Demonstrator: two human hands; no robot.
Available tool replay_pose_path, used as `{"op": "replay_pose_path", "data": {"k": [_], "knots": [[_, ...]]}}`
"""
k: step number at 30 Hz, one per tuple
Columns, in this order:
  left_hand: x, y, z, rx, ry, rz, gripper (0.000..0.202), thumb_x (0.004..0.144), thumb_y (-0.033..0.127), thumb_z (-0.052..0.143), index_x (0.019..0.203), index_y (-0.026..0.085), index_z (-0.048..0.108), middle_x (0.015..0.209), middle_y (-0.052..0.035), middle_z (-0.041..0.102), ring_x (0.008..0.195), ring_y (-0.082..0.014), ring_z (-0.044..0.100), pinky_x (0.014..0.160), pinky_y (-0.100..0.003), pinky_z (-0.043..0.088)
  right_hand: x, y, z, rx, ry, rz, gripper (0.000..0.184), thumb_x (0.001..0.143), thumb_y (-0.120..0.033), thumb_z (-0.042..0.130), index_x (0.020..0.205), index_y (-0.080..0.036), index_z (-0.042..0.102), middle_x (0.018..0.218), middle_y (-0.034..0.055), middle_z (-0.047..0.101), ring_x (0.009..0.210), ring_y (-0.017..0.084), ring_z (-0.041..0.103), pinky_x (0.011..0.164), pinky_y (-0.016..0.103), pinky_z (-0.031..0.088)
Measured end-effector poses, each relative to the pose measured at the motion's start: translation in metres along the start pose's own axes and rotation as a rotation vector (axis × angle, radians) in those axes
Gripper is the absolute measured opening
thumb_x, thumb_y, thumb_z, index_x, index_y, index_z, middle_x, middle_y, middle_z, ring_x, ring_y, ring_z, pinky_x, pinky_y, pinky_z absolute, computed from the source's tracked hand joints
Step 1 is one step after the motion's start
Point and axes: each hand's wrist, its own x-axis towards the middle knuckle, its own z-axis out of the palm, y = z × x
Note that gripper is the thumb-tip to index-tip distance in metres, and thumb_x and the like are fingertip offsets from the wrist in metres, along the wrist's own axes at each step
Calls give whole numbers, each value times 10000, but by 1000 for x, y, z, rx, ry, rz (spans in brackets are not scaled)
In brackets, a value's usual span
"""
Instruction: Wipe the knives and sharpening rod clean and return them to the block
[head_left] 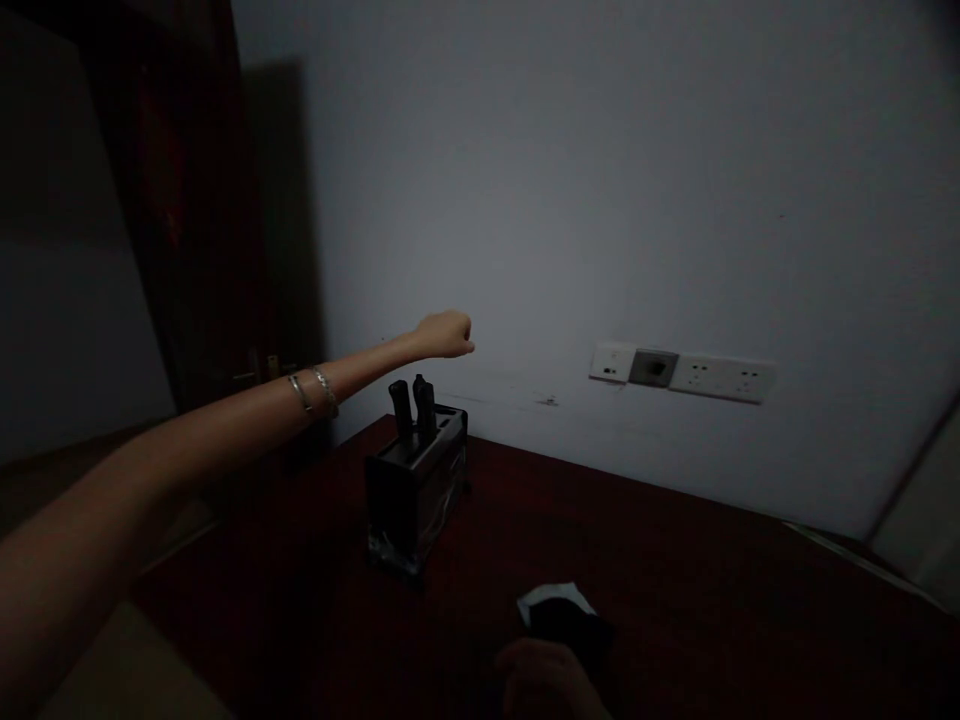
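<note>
From the head camera, the left hand is closed in a loose fist, reaching out above the knife block without touching it; nothing shows in its grip. The right hand rests low on a dark cloth; whether it grips I cannot tell. The block stands near the worktop back corner by the wall, with open room to its right.

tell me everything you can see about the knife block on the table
The knife block is a dark, boxy holder standing upright on the dark red-brown table, near its far left corner by the wall. Its sides look glossy, maybe plastic or metal; the dim light hides more. Two black knife handles stick up from the slotted top, side by side. The left hand is closed in a fist above it, not touching. Nothing else touches it.
</note>
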Motion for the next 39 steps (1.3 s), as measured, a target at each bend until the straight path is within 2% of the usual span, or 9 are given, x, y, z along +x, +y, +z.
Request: {"op": "replay_pose_path", "data": {"k": [3,5,8,13,16,20,30,35,39], "knots": [[-28,46,-3,37,228,159,338,734,341,529,974,123,622,1036,-132,590,1065,-296,467,872,-360,329,-9,-30,-16,-70,86,-40,324,571,-403,665,736,-124,655,554,47,624,468,138,552,474,240,365],[-54,79,5,67,198,294,307,749,330,514,921,109,640,990,-164,599,1021,-324,498,839,-392,352,-15,-51,-32,-208,196,-131,280,609,-370,644,751,-128,653,603,47,640,507,141,560,479,237,368],[-90,121,40,37,-99,493,290,757,322,499,908,127,651,946,-182,624,875,-309,582,692,-383,424,-23,-75,-57,-493,323,-326,234,686,-330,589,804,-138,654,708,58,660,625,167,579,548,264,406],[-116,163,141,-15,-522,578,226,704,301,550,866,191,664,885,-157,662,840,-290,623,624,-364,472,-38,-82,-89,-931,336,-506,186,725,-167,516,847,-151,656,851,83,647,793,201,579,738,324,424],[-115,172,190,-9,-591,483,265,684,282,566,915,185,654,981,-180,644,912,-315,611,678,-391,481,-46,-77,-99,-1046,306,-502,242,737,-138,489,917,-161,648,929,91,635,869,209,570,787,333,413],[-109,170,225,-10,-630,445,343,654,395,610,924,188,651,1013,-171,639,936,-327,603,678,-397,492,-57,-74,-105,-1119,310,-485,272,749,-130,474,958,-175,642,957,86,630,909,210,559,814,333,404],[-112,161,246,-188,-692,344,257,561,205,631,806,133,658,836,-113,668,756,-264,623,551,-288,449,-58,-63,-129,-1131,295,-490,299,761,-118,462,999,-225,606,999,53,617,945,193,556,844,349,421],[-97,158,236,-342,-713,381,166,575,150,552,716,139,637,694,-29,624,626,-149,569,464,-192,363,-63,-71,-130,-1050,350,-498,333,744,-129,473,1043,-230,577,1020,64,610,924,194,561,825,360,432],[-79,159,217,-649,-726,410,158,625,211,517,749,153,595,615,28,538,531,-88,478,451,-171,330,-65,-80,-134,-758,278,-488,559,660,-110,546,1193,-259,469,1221,76,512,1054,210,504,819,357,432]]}}
